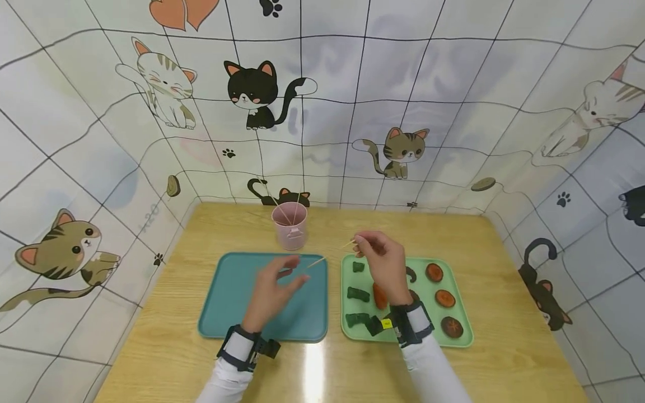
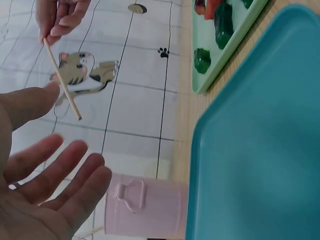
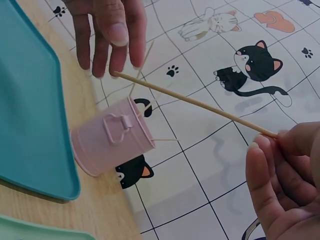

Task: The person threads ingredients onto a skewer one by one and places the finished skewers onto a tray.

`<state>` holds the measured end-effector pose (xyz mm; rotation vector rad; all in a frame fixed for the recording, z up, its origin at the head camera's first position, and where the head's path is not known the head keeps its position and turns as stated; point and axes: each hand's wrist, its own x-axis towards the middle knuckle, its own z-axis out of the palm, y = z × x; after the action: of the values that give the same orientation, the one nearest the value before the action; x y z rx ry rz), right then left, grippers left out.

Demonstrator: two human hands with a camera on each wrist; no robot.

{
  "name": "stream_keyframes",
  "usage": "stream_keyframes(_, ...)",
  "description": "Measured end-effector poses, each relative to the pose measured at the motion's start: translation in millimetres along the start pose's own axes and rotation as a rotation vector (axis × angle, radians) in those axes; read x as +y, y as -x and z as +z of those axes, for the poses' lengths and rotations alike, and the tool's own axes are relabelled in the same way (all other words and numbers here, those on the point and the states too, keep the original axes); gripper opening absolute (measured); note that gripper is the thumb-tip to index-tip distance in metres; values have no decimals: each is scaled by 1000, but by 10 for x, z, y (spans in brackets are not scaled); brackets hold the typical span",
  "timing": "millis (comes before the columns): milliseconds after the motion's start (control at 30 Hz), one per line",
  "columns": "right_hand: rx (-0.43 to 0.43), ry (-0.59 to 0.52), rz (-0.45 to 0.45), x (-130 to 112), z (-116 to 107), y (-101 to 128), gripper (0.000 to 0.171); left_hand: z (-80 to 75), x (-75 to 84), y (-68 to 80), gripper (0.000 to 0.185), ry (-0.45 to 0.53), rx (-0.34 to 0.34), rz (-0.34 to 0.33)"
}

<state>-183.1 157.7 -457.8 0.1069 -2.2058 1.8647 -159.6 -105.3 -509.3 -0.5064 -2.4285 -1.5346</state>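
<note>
My right hand [image 1: 385, 263] pinches one end of a thin wooden skewer [image 3: 200, 104] between thumb and fingertips, above the back of the green tray. The skewer slants across toward my left hand [image 1: 269, 294], which is held over the blue tray with its fingers spread and loosely bent. In the right wrist view, the skewer's far end lies close to the left fingertips [image 3: 117, 35]; whether they touch cannot be told. In the left wrist view that end hangs apart from the left thumb. A pink bucket [image 1: 290, 235] with several skewers in it stands behind the blue tray.
The blue tray [image 1: 214, 302] lies at left on the wooden table [image 1: 166, 336]. Beside it, the green tray [image 1: 463, 336] carries green pieces [image 1: 358, 294], an orange piece [image 1: 380, 296], and round slices [image 1: 445, 298]. Cat-patterned walls [image 1: 327, 123] enclose the back and sides.
</note>
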Motion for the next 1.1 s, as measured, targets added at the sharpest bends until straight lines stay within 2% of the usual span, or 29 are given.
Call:
stream_keyframes(167,-56,-13,-8,16,-20,216,19,52,105,119,31,-49,-55,100)
stream_keyframes(300,-74,-29,-13,36,-38,343,21,72,157,191,23,-37,-92,137)
stream_keyframes(433,-90,-25,-31,47,-47,401,20,83,181,229,19,-6,-132,110)
stream_keyframes(600,-156,-23,-82,53,-64,421,17,93,188,254,17,19,-153,72)
stream_keyframes(700,-198,-20,-106,51,-89,421,18,93,182,268,17,40,-148,69)
stream_keyframes(867,-257,-1,-91,42,-131,413,19,75,175,292,19,77,-124,39)
stream_keyframes(1100,-316,10,-89,13,-155,392,18,73,198,295,16,55,-131,32)
